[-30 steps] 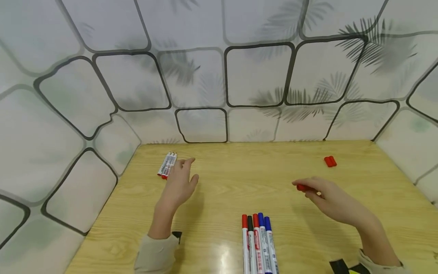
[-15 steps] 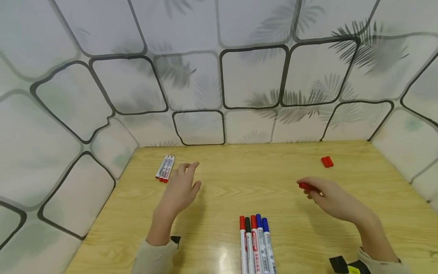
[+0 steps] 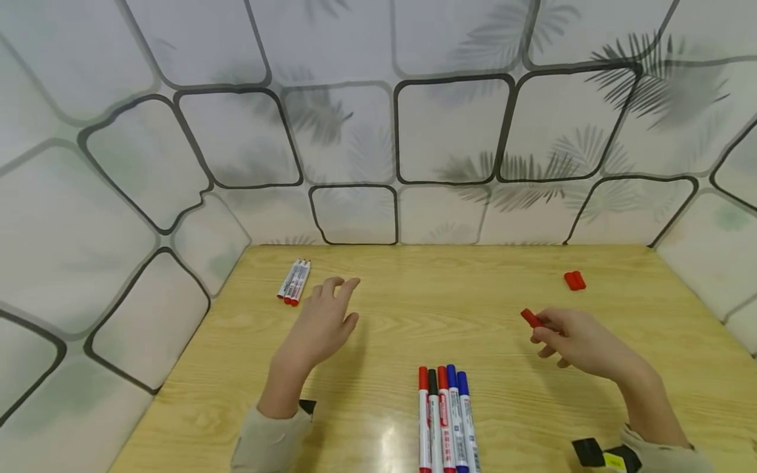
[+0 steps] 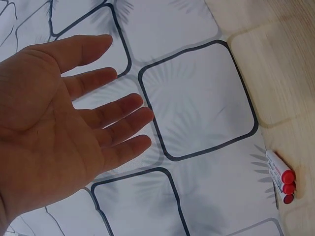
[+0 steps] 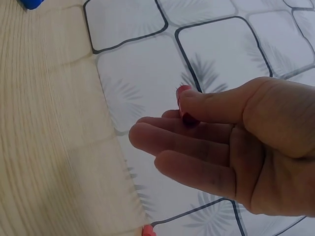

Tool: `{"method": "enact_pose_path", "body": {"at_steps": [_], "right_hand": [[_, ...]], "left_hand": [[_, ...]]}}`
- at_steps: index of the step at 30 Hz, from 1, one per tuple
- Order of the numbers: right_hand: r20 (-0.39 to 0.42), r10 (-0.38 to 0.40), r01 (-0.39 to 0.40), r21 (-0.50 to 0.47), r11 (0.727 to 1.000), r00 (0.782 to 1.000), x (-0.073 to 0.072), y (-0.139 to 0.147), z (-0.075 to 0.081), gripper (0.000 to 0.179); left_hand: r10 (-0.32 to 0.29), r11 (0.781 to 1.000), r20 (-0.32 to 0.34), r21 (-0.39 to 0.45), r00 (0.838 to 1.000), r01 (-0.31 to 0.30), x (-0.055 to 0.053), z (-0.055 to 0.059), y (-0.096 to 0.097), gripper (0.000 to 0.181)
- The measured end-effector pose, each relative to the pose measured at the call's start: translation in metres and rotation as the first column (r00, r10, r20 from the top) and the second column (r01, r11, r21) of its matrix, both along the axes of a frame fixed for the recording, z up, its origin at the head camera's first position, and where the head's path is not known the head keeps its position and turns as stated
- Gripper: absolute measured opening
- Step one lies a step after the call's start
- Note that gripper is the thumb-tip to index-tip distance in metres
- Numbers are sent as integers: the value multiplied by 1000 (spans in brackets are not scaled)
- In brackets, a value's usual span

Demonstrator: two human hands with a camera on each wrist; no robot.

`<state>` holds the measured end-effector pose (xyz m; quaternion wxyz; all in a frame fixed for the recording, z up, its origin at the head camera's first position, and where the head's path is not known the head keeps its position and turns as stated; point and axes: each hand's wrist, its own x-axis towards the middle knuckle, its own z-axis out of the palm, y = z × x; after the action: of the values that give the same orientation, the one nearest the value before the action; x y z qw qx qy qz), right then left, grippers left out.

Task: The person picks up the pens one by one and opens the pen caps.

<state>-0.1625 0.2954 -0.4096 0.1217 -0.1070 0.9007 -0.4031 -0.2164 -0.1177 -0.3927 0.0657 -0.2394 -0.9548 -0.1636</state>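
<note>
My right hand (image 3: pixel 582 341) pinches a red marker cap (image 3: pixel 530 317) between thumb and fingers, above the right side of the table. The right wrist view shows the thumb lying over this cap (image 5: pixel 183 101), with the lower fingers loosely bent. My left hand (image 3: pixel 318 328) hovers palm down, fingers spread and slightly bent, holding nothing. Just beyond it at the back left lie three white markers (image 3: pixel 294 282) side by side, red ends toward me and narrow tips away. Two red caps (image 3: pixel 575 280) rest together at the back right.
Several capped markers (image 3: pixel 446 420) lie in a row at the front middle, with red, black and blue caps. A patterned white cloth wall (image 3: pixel 355 144) encloses the back and sides of the wooden table (image 3: pixel 402 309).
My left hand has shifted right, away from the three white markers. In my right hand the red cap has turned and now sticks out further past the fingertips.
</note>
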Motion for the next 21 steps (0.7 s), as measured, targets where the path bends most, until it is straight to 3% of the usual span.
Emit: {"method": "enact_pose_path", "body": {"at_steps": [5, 11, 18, 21], "right_hand": [[21, -59, 58, 34, 998, 998, -1, 8, -5, 33], [-43, -95, 97, 66, 993, 995, -5, 13, -14, 34], [-80, -233, 238, 55, 970, 969, -8, 36, -23, 35], [-83, -256, 260, 36, 965, 963, -14, 51, -27, 39]], "left_hand": [[-14, 1000, 22, 0, 1000, 14, 4, 3, 1, 55], [-7, 1000, 6, -11, 1000, 7, 8, 5, 0, 55], [-13, 1000, 9, -14, 1000, 13, 12, 5, -2, 53], [-17, 1000, 1, -15, 1000, 17, 13, 6, -3, 53]]}}
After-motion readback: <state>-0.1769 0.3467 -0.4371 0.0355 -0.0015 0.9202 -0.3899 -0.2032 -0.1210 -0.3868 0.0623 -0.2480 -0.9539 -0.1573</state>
